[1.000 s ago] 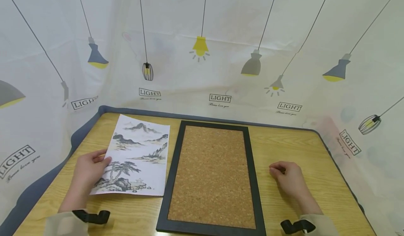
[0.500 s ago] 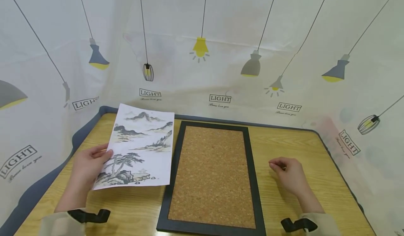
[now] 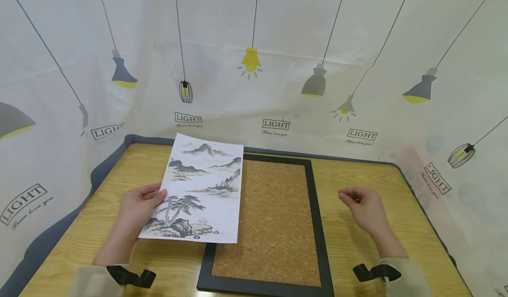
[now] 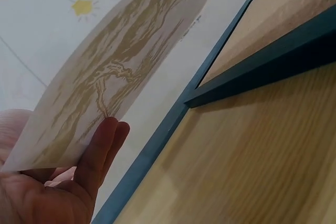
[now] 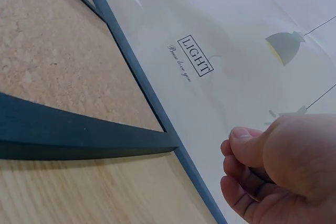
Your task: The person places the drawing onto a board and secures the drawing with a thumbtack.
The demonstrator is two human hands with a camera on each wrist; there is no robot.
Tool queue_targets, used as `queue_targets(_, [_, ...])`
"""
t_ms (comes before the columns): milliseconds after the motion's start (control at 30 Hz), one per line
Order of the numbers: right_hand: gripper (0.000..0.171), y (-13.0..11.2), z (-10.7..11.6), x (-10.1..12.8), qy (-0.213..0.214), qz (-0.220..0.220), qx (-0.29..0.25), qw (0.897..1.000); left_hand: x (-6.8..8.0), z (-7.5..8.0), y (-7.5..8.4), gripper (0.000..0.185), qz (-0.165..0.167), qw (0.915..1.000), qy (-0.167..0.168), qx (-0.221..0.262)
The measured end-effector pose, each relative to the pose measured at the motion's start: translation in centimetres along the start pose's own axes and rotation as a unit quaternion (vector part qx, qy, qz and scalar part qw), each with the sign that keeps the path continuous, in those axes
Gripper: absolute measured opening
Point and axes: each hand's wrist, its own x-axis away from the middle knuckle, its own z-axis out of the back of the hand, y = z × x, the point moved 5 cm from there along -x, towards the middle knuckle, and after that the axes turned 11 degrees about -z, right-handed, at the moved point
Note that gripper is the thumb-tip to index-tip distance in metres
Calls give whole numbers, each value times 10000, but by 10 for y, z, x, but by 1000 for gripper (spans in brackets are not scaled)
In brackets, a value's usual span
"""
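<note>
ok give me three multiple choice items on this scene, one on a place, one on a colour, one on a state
1. Where is the print?
A. flat on the table, left of the board
B. lifted, its right edge over the cork board
C. under the board

2. What colour is the board's frame?
A. white
B. red
C. black

3. What is the left hand doing?
A. holding the print's left edge
B. lying flat on the table
C. gripping the frame

Key: 1 B, the sheet overlaps the board's left side and the left wrist view shows it raised. 2 C, the border is dark. 3 A, thumb on top, fingers beneath.

Wooden table (image 3: 357,173), black-framed cork board (image 3: 274,226) lying flat on it
</note>
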Motion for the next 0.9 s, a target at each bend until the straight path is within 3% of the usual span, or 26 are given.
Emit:
queue_targets(267, [19,-8,6,-9,8,-260,-301,9992,6,-28,2,51,9,9994,-120,338])
queue_targets(600, [24,-21,17,-22,141,-454,-550,9973,12,-52,4,46,-10,9982,-200,568])
queue_targets(900, [28,-41,22,-35,236,-325,-580,9975,19,-71,10,42,-21,9970,-144,766])
